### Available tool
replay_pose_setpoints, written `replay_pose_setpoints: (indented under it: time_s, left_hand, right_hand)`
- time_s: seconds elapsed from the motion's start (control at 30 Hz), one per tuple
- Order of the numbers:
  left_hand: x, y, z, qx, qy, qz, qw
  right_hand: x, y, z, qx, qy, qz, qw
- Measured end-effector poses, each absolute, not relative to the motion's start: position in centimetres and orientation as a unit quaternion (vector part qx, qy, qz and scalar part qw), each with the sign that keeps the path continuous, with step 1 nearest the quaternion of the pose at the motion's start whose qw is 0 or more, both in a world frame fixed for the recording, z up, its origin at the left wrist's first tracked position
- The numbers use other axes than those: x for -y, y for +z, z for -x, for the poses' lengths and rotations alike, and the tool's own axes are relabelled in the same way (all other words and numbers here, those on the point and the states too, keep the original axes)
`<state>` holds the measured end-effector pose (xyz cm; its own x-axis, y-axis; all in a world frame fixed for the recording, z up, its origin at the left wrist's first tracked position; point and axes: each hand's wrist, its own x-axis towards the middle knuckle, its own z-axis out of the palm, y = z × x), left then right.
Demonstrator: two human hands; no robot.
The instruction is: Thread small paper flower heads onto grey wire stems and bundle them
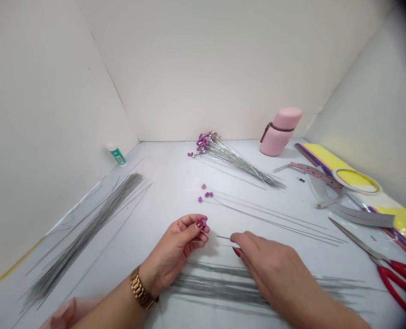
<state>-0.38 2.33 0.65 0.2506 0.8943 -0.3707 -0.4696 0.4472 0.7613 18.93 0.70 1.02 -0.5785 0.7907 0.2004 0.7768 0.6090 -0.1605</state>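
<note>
Right hand (pixel 268 260) foremost: narrowly curled, thin wire (pixel 224 237) at fingertips, grip unclear from here. Left hand (pixel 180 240): pinching a purple bead (pixel 204 223).

We can read no words, brands or numbers here. The one printed label we can make out is the green label (pixel 115 152) on a white-capped tube (pixel 117 155), at nine o'clock from the middle of the head view. On it we see a pale panel (pixel 120 159) with fine dark lines like a barcode, too small and blurred for us to decipher.
</note>
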Motion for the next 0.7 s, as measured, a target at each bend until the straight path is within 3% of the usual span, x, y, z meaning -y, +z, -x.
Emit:
replay_pose_setpoints:
  time_s: [0.2, 0.33, 0.7]
  left_hand:
    - [-1.0, 0.6, -0.8, -0.367, 0.416, -0.237, 0.798]
    - [-1.1, 0.9, -0.7, -0.377, 0.437, -0.214, 0.788]
    - [-1.3, 0.8, -0.6, -0.378, 0.446, -0.208, 0.784]
  right_hand:
    - [-0.3, 1.0, -18.2, 0.903, 0.075, 0.379, 0.189]
    - [-0.3, 1.5, -19.0, 0.902, 0.044, 0.366, 0.226]
    - [-0.7, 1.7, -19.8, 0.885, 0.006, 0.394, 0.247]
